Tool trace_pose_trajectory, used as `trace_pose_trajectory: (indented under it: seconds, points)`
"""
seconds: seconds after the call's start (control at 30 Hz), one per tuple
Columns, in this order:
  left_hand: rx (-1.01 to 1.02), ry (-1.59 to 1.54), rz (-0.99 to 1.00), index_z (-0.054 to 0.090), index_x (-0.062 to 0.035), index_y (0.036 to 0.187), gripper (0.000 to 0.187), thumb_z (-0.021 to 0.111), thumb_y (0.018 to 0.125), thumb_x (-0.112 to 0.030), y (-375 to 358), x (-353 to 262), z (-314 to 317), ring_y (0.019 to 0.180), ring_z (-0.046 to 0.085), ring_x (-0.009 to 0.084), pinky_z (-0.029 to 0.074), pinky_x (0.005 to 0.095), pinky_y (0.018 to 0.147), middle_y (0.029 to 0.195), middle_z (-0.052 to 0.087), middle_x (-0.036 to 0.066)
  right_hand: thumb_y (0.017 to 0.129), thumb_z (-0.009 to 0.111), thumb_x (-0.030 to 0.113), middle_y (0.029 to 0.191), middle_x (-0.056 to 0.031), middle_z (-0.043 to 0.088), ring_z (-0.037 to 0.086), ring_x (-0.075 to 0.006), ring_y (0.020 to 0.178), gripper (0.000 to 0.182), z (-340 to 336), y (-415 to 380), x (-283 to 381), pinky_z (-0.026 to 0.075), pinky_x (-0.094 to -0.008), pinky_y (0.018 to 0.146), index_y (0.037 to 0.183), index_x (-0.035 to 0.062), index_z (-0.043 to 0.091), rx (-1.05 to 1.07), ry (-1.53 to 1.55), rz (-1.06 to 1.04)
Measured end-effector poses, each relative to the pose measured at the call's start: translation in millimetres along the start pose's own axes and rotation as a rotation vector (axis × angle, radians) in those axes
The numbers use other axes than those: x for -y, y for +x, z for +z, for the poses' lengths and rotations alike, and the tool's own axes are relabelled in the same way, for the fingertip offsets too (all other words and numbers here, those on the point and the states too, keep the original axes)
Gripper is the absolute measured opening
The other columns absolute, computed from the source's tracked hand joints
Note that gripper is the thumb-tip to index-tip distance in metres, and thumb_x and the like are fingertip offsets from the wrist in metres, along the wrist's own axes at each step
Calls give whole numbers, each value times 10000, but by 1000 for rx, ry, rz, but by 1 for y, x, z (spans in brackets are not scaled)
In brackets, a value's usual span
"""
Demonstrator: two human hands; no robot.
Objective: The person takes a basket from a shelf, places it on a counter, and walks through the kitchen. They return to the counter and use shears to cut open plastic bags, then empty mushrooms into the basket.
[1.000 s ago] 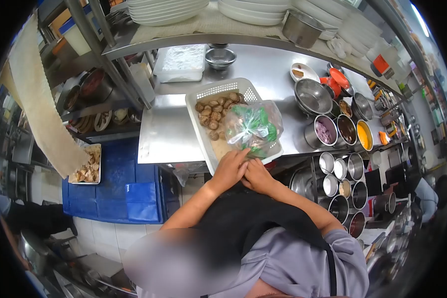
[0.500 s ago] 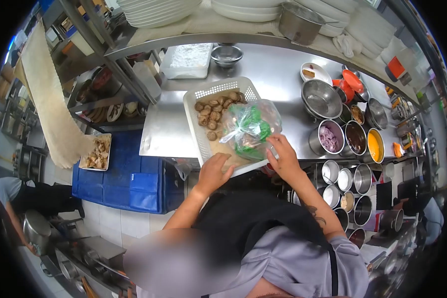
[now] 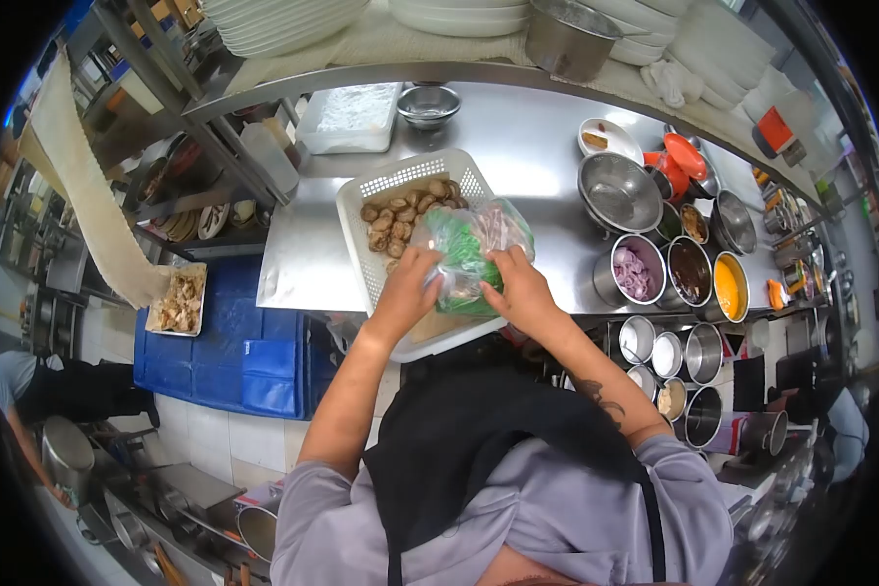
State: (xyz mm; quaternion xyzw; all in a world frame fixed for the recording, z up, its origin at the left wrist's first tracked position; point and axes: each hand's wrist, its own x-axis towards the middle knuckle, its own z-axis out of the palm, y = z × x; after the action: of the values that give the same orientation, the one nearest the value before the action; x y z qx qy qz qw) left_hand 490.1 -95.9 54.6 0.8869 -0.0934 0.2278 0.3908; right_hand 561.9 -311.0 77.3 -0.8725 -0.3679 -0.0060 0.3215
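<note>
A clear plastic bag [image 3: 471,249] with green and pinkish contents lies in a white perforated basket [image 3: 356,220], on its right side. My left hand [image 3: 410,285] grips the left side of the bag, its fingers bent into the plastic. From the right, my right hand [image 3: 520,289] grips the bag's near right part, fingers curled and thumb inward. Several brown mushroom-like pieces [image 3: 397,223] sit loose in the basket, left of and behind the bag. What exactly is in the bag is blurred by the plastic.
Steel pots with chopped purple onion [image 3: 634,275], dark sauce [image 3: 690,272] and yellow liquid [image 3: 731,287] stand right. A strainer bowl [image 3: 619,192] sits behind them. A tub of white powder [image 3: 350,117] is back left. A plate-laden shelf [image 3: 361,70] crosses above. Another person [image 3: 44,391] stands far left.
Both hands have moved from the basket's near rim onto the bag and taken hold of it. The bag's gathered white top no longer shows. The whole view has shifted slightly.
</note>
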Motion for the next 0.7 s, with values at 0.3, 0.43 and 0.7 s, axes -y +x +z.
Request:
trace_pose_trajectory:
  seconds: [0.3, 0.43, 0.7]
  points:
    - [-143, 12, 68, 498, 3, 929, 127, 597, 852, -17, 70, 25, 6, 793, 566, 396, 448, 439, 695, 865, 556, 202, 754, 652, 69, 944, -189, 552, 579, -381, 824, 174, 1, 102, 8, 467, -482, 769, 906, 11, 590, -143, -381, -250]
    - [-219, -100, 199, 523, 7, 945, 152, 612, 824, -15, 128, -12, -51, 804, 582, 371, 467, 414, 717, 876, 570, 191, 781, 628, 75, 849, -151, 573, 569, -365, 796, 75, -54, 127, 41, 466, -472, 722, 810, 20, 584, -312, -250, -289]
    - [-87, 9, 61, 576, -12, 972, 244, 652, 743, 22, 66, 57, -51, 850, 592, 384, 479, 416, 759, 889, 591, 165, 804, 660, 137, 825, -151, 593, 598, -375, 851, 122, 23, 91, -1, 483, -464, 736, 803, 28, 605, 76, -142, -189]
